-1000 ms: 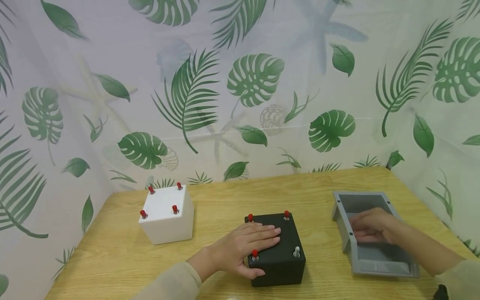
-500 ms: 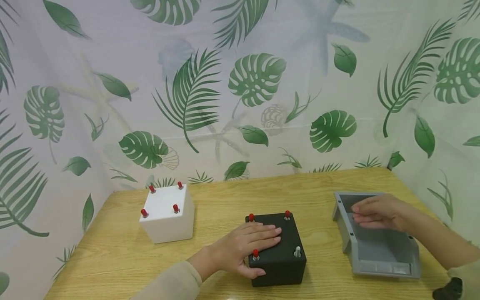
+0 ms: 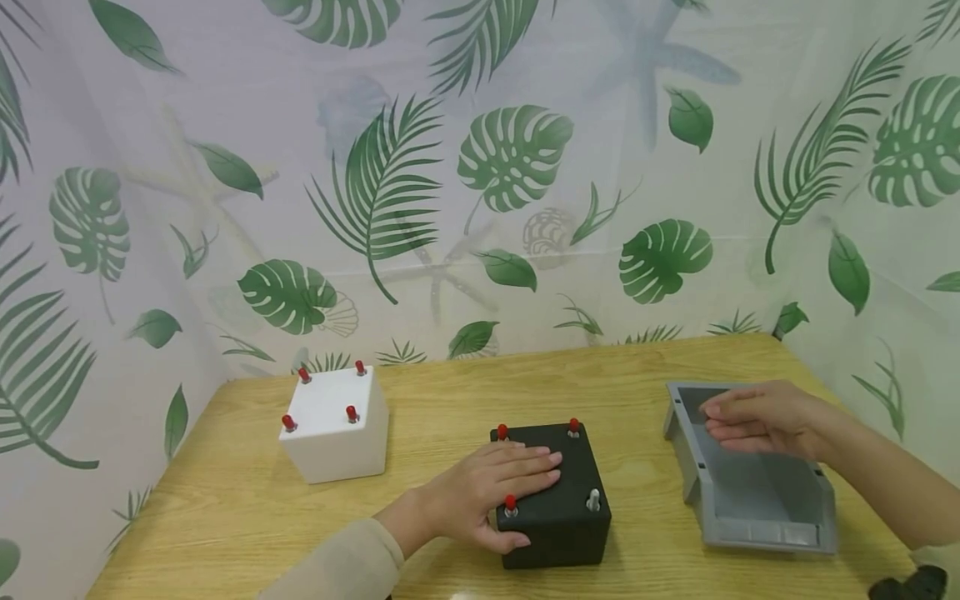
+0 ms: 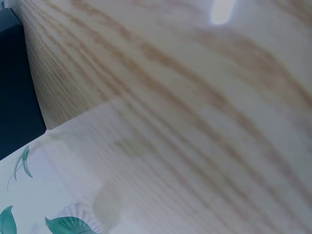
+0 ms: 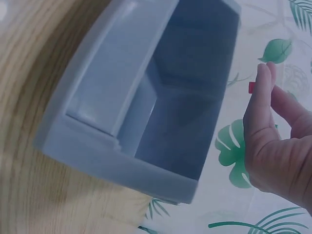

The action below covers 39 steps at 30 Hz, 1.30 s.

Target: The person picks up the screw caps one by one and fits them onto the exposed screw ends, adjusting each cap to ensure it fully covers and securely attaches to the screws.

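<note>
My left hand [image 3: 487, 492] rests on a black box [image 3: 581, 467], fingers straight across its top and thumb against its front side. Red caps [image 3: 511, 503] cover three of the posts on that box; the front right post [image 3: 593, 500] is bare metal. In the left wrist view only an edge of the black box [image 4: 17, 87] shows. Over the grey bin [image 3: 765, 535] is my right hand [image 3: 772, 421], its fingers drawn together. The right wrist view shows a small red cap [image 5: 251, 87] pinched at its fingertips, mostly hidden by the fingers.
A white box [image 3: 337, 442] with red caps on its posts stands at the back left of the wooden table [image 3: 225, 517]. Behind the table hangs a leaf-patterned cloth [image 3: 420, 192], which also covers the sides.
My right hand was down inside the grey bin a second ago and has risen out of it, now over the bin. The left hand stays on the black box.
</note>
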Each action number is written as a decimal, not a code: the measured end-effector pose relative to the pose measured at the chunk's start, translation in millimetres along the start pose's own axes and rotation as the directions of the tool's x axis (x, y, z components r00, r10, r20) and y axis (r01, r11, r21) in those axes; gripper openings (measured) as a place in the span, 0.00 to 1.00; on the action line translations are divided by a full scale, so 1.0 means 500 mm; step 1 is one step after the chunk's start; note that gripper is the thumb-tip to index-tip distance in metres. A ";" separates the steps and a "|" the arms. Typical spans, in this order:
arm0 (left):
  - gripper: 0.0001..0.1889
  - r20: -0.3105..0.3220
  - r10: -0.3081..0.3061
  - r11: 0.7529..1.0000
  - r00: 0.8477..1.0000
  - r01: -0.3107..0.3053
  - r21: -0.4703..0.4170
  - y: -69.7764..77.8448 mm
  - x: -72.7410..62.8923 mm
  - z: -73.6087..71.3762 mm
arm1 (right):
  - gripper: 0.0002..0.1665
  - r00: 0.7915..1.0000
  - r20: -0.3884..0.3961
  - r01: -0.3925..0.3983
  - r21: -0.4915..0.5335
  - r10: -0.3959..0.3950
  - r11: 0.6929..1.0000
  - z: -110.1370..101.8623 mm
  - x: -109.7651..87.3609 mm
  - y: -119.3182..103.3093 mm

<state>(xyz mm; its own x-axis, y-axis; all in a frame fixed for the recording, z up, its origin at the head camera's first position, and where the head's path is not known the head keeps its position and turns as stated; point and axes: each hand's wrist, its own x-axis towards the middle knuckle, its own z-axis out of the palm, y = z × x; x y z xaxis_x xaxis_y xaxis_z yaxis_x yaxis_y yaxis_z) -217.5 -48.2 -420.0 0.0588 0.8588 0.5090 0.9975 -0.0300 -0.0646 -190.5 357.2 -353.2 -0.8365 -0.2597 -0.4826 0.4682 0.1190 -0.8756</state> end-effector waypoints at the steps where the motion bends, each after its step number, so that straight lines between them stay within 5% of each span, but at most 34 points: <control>1: 0.34 0.000 -0.001 1.000 1.000 0.001 -0.001 -0.001 0.000 0.000 | 0.08 1.000 0.006 0.004 0.009 -0.004 1.000 0.000 -0.002 -0.002; 14: 0.37 0.024 -0.002 1.000 1.000 0.002 -0.001 -0.001 0.003 -0.006 | 0.12 0.993 0.110 0.033 0.026 -0.035 0.999 0.004 -0.016 -0.011; 39: 0.34 0.007 0.006 1.000 1.000 -0.006 -0.003 -0.002 -0.002 -0.002 | 0.11 0.980 0.175 0.119 -0.150 -0.092 0.982 0.111 -0.053 -0.052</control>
<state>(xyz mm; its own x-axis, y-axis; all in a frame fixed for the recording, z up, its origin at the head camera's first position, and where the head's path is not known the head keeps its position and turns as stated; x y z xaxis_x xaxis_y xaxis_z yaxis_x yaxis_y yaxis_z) -218.4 -49.4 -419.6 0.0644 0.8619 0.5029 0.9972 -0.0366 -0.0650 -164.6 307.8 -316.4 -0.8134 -0.4332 -0.3883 0.3172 0.2294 -0.9202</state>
